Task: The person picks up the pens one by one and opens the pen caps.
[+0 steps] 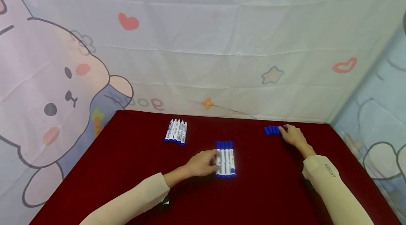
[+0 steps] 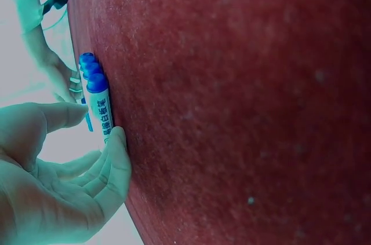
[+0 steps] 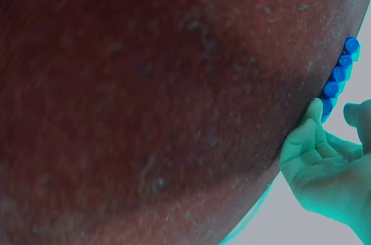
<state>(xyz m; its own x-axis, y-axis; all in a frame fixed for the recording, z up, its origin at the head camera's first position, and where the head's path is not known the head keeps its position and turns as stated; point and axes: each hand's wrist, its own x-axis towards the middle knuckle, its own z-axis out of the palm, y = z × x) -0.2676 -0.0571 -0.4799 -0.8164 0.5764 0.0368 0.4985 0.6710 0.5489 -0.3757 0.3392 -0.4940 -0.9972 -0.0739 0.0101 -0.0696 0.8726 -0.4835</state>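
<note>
Several blue-capped white markers (image 1: 226, 161) lie side by side in a row at the middle of the red table. My left hand (image 1: 201, 163) is at the row's left side, fingertips at the nearest marker. In the left wrist view, the thumb and the loosely bent fingers (image 2: 120, 158) stand apart beside a marker (image 2: 99, 106) with Chinese print. Far right, several loose blue marker caps (image 1: 272, 130) form a short row. My right hand (image 1: 292, 135) touches its right end. In the right wrist view, the fingertips meet the nearest of the caps (image 3: 331, 89), thumb apart from them.
Several uncapped white markers (image 1: 176, 132) lie in a row at the back left, tips pointing away. A dark red cloth (image 1: 127, 168) covers the table. Behind it hangs a pale printed curtain (image 1: 203, 35), with another along the right side.
</note>
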